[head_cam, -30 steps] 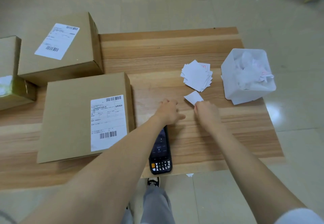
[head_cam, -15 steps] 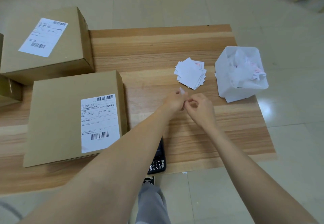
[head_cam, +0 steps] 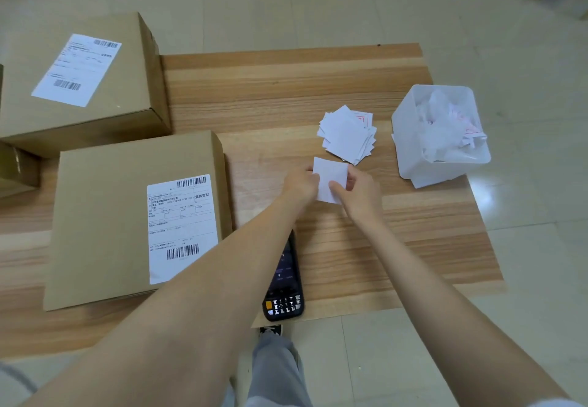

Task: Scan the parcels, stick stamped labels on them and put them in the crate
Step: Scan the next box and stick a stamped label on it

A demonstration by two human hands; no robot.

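Note:
Both hands hold one white label [head_cam: 331, 177] just above the table, white side up. My left hand [head_cam: 300, 183] pinches its left edge and my right hand [head_cam: 358, 191] grips its right side. Just beyond them lies a loose stack of labels [head_cam: 348, 134], one showing a red stamp. A flat cardboard parcel [head_cam: 105, 215] with a barcode shipping label lies left of my hands. A taller parcel [head_cam: 79, 78] with its own shipping label sits behind it. The black handheld scanner [head_cam: 284, 282] lies on the table under my left forearm.
A white plastic bin [head_cam: 445, 167] full of crumpled backing paper stands at the table's right edge. A third cardboard box [head_cam: 16, 167] is partly cut off at the far left. The wooden table [head_cam: 286, 88] ends near my legs; tiled floor surrounds it.
My right hand lifted a label from the table, my left hand joined it, and the label is now spread between both hands. The camera view shifted slightly.

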